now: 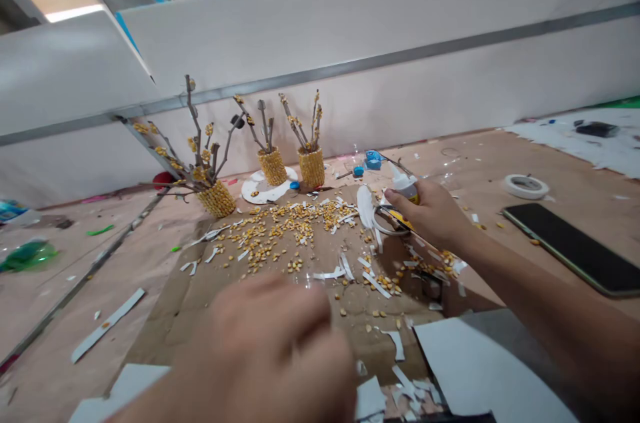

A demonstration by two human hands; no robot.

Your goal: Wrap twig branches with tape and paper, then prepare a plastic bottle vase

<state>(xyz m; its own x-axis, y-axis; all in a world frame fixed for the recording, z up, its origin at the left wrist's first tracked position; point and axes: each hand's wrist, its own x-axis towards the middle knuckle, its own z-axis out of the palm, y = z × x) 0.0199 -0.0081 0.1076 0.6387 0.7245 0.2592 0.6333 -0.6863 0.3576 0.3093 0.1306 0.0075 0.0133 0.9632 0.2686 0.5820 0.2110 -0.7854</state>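
Observation:
My right hand [443,216] is closed around a glue bottle [403,186], white with a pale pointed nozzle and some yellow on it. Just beneath it lie a white tape ring [390,226] and a white paper piece [367,206]. Close to the camera, my left hand [280,349] is smeared by motion; its fingers look curled in, and whatever they may hold is hidden. Beyond it, loose corn kernels [270,236] and paper scraps [330,274] are scattered over a cardboard sheet [200,296].
Three kernel-covered pots, the left [217,199], middle [273,166] and right [311,168], hold twigs near the white wall [380,96]. A phone [575,246] and a tape roll [526,186] lie right. White sheets [485,356] occupy the front; green plastic [30,255] is left.

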